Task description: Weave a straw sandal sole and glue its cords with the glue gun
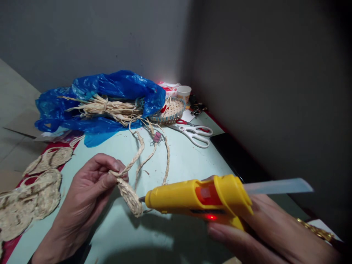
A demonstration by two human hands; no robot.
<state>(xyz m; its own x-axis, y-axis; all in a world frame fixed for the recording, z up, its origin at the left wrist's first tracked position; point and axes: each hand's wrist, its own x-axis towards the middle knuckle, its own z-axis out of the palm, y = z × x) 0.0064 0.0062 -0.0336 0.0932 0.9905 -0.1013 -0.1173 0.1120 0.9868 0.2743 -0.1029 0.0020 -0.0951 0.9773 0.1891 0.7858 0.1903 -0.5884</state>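
One coil of braided straw-coloured cord (130, 200) is held above a pale green counter (198, 165), pinched at its upper end between the thumb and closed fingers of a person's left hand (86, 194). At the coil's 3 o'clock, the right hand (271, 227) is wrapped around a yellow glue gun (176, 196), its full grip partly hidden behind the tool; the nozzle points to 9 o'clock and appears to touch the coil's side. A translucent glue stick (277, 186) juts from the gun's rear, and a red light (211, 217) glows below. Finished-looking woven pieces (51, 196) lie at 9 o'clock, a blue plastic bag (118, 82) with bundled dry strands (107, 107) at 11, a shallow basket (156, 118) at 1, and white-handled scissors (183, 128) toward 2.
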